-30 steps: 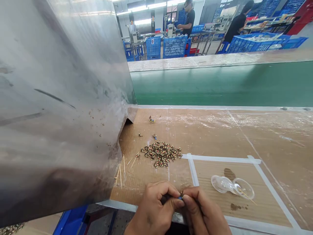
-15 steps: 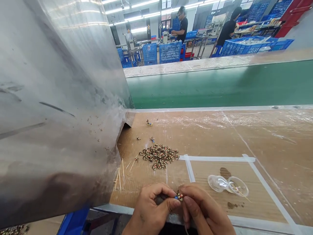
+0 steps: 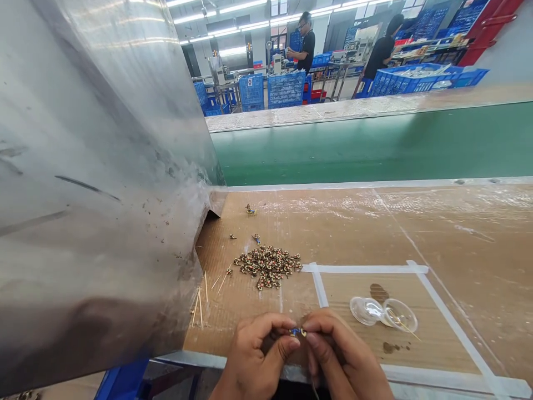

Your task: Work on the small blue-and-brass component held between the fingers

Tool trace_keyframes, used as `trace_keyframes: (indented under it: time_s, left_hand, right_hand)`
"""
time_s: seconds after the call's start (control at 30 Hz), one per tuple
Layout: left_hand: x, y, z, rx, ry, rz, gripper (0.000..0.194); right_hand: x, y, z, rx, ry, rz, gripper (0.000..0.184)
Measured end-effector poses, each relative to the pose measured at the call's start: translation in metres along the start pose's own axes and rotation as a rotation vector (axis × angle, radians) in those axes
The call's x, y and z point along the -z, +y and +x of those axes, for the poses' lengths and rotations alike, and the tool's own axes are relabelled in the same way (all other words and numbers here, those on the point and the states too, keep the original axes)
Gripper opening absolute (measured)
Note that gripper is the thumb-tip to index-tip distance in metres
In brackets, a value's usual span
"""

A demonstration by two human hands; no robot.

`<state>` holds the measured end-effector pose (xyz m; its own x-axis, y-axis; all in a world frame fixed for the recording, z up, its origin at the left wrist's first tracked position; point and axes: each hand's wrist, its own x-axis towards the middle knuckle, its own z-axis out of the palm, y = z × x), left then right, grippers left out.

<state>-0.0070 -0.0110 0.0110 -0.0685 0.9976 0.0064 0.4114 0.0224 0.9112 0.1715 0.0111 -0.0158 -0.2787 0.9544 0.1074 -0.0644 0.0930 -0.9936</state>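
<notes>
At the table's near edge, my left hand (image 3: 258,353) pinches the blue side of a tiny painted figurine (image 3: 296,332) between thumb and fingertips. The fingertips of my right hand (image 3: 341,353) close on its yellowish end from the other side. Much of the piece is covered by fingers, so I cannot tell whether it is one part or two. Beyond my hands lies a pile of small painted pieces (image 3: 268,264) in brown, cream and red. Behind that pile rest a small blue figure (image 3: 256,239) and another small figure (image 3: 251,210) farther back.
Wooden toothpicks (image 3: 200,308) lie left of the pile, beside a large metal panel (image 3: 104,194). To the right, a clear plastic cup (image 3: 402,316) holds a thin stick inside a taped frame (image 3: 366,269). A green belt (image 3: 333,150) runs behind; two people work beyond it.
The figurine has turned a little in my fingers: more blue shows, and the red part is out of sight. My hands stay close together, and the view has shifted slightly.
</notes>
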Motion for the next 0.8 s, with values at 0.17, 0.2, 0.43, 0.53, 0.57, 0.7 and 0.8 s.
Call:
trace_keyframes:
  time_s: [0.17, 0.2, 0.43, 0.53, 0.57, 0.7, 0.8]
  left_hand:
    - [-0.0058, 0.0002, 0.0056, -0.265, -0.002, -0.026, 0.01]
    - [-0.0065, 0.0011, 0.007, -0.299, 0.0, -0.052, 0.011]
    - [-0.0096, 0.0034, 0.0072, -0.365, 0.044, -0.024, 0.011]
    - [-0.0096, 0.0007, 0.0065, -0.355, 0.046, -0.019, 0.011]
    - [-0.0094, -0.0005, 0.0065, -0.346, 0.043, -0.022, 0.011]
    - [-0.0077, -0.0031, 0.0063, -0.246, 0.023, -0.104, 0.014]
    - [-0.0062, -0.0016, 0.0055, -0.087, -0.005, -0.238, 0.017]
  right_hand:
    - [-0.002, 0.0032, -0.0004, -0.07, 0.008, -0.022, 0.025]
    - [-0.0021, 0.0033, -0.0005, -0.061, 0.007, -0.037, 0.024]
    - [0.0007, -0.001, 0.0009, -0.012, -0.054, -0.102, 0.028]
    - [0.0007, -0.0016, 0.0016, 0.027, -0.07, -0.118, 0.029]
    - [0.0004, -0.0013, 0.0017, 0.03, -0.073, -0.122, 0.03]
    - [-0.0018, 0.0004, 0.0018, -0.031, -0.077, -0.059, 0.032]
    - [-0.0027, 0.0, 0.0023, -0.08, -0.087, -0.015, 0.034]
